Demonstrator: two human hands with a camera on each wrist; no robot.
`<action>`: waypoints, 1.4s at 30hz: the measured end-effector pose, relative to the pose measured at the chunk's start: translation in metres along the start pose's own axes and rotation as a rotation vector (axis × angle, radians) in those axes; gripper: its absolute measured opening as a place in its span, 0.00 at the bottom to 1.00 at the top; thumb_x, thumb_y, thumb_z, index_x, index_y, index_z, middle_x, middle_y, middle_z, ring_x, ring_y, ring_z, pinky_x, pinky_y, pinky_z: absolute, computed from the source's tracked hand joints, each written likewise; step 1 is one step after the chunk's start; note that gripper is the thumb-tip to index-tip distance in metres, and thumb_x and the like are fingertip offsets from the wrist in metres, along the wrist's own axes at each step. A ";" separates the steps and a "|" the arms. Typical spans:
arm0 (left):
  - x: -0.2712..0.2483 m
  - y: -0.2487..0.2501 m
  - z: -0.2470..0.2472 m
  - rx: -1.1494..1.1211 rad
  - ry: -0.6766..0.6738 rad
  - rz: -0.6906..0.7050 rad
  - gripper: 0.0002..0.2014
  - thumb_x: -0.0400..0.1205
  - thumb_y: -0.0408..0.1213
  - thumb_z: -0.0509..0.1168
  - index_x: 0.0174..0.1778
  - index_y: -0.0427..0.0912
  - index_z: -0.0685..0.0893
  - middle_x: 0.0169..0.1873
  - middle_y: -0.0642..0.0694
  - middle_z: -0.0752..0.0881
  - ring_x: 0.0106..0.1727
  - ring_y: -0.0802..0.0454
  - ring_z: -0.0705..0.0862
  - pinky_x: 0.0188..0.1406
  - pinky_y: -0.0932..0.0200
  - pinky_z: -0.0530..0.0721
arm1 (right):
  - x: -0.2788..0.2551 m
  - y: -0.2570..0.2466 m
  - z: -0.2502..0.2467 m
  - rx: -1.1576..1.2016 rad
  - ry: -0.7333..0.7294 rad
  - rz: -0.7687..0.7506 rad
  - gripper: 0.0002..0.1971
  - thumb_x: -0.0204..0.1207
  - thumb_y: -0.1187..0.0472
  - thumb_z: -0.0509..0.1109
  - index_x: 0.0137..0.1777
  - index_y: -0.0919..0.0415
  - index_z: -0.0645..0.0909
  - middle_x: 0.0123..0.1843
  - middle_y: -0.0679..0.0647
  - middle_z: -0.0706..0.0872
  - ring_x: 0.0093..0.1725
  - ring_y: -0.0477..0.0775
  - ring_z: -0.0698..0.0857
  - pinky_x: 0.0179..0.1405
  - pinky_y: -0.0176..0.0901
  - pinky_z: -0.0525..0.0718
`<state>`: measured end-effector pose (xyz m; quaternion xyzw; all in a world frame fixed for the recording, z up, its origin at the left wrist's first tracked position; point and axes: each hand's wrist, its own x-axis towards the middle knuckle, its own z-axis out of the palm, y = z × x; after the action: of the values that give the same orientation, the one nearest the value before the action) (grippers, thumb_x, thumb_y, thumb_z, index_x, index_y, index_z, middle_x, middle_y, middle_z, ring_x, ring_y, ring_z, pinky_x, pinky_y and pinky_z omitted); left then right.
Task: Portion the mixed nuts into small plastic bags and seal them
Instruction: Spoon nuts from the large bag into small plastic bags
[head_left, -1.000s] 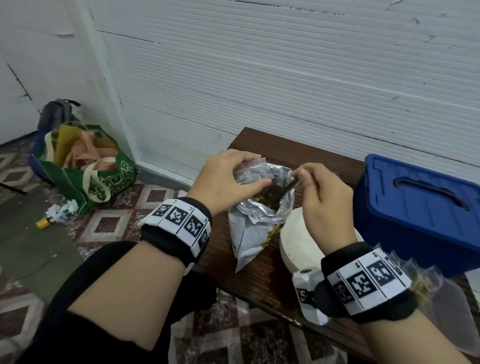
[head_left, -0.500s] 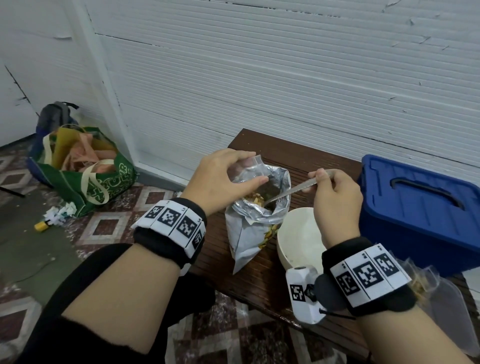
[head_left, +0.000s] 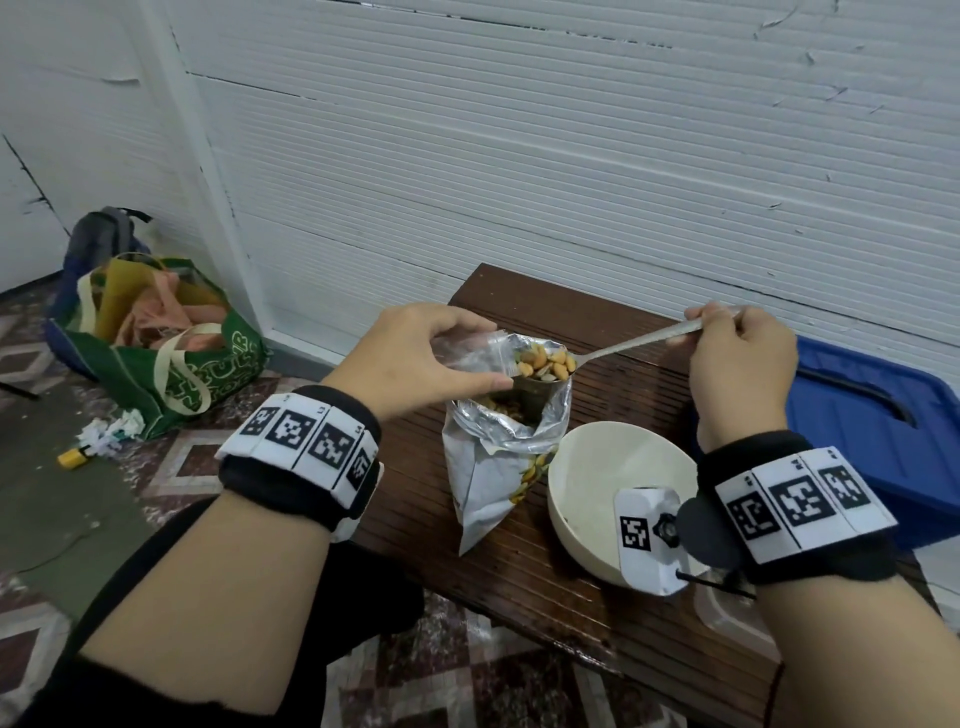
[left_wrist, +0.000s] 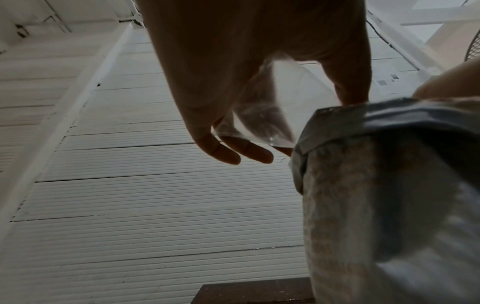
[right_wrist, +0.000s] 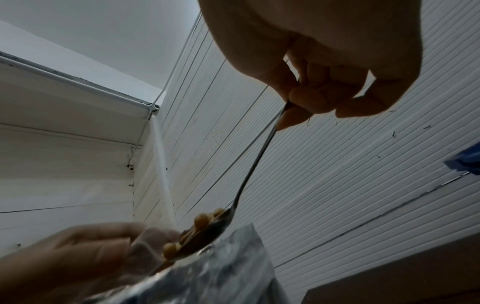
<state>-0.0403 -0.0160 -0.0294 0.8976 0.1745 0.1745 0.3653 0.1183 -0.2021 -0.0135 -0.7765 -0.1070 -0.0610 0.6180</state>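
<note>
A silver foil bag of mixed nuts (head_left: 498, 457) stands open on the dark wooden table (head_left: 613, 384). My left hand (head_left: 431, 358) holds a small clear plastic bag (head_left: 475, 353) by its mouth, right beside the foil bag's opening; from the left wrist view the clear bag (left_wrist: 259, 115) hangs between fingers and thumb. My right hand (head_left: 737, 358) pinches the handle of a metal spoon (head_left: 623, 348). The spoon's bowl, heaped with nuts (head_left: 545, 361), hovers over the foil bag at the clear bag's mouth. In the right wrist view the loaded spoon (right_wrist: 207, 232) is seen from below.
A cream bowl (head_left: 613, 483) sits right of the foil bag. A blue plastic box (head_left: 883, 436) stands at the table's right. More clear bags (head_left: 727, 608) lie by my right forearm. On the floor at left sit a green tote (head_left: 166, 353) and a grey backpack (head_left: 104, 234).
The spoon has come up out of the foil bag, now loaded with nuts, and my right hand has risen and moved right. My left hand still holds the clear bag at the foil bag's rim.
</note>
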 end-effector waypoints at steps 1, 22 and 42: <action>0.000 0.000 0.001 0.014 -0.004 0.002 0.28 0.65 0.55 0.79 0.61 0.54 0.86 0.49 0.65 0.83 0.47 0.81 0.76 0.41 0.91 0.66 | 0.002 -0.001 0.000 -0.004 -0.001 -0.001 0.13 0.84 0.60 0.58 0.48 0.59 0.85 0.28 0.41 0.82 0.34 0.41 0.78 0.35 0.32 0.75; 0.008 0.004 0.013 0.118 -0.033 0.051 0.30 0.64 0.59 0.79 0.61 0.54 0.86 0.50 0.64 0.84 0.54 0.68 0.80 0.60 0.65 0.79 | 0.011 -0.010 0.006 -0.031 -0.051 -0.037 0.13 0.85 0.61 0.57 0.47 0.58 0.83 0.29 0.46 0.83 0.32 0.39 0.77 0.29 0.24 0.72; 0.009 0.009 0.029 0.036 0.062 0.131 0.27 0.62 0.72 0.66 0.51 0.61 0.86 0.43 0.66 0.85 0.51 0.62 0.84 0.63 0.46 0.80 | -0.003 -0.006 0.024 0.073 -0.223 -0.119 0.13 0.85 0.58 0.60 0.40 0.49 0.81 0.26 0.39 0.87 0.45 0.54 0.87 0.58 0.56 0.82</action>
<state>-0.0180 -0.0349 -0.0409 0.9077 0.1295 0.2225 0.3313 0.1131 -0.1774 -0.0144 -0.7479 -0.2229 -0.0069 0.6252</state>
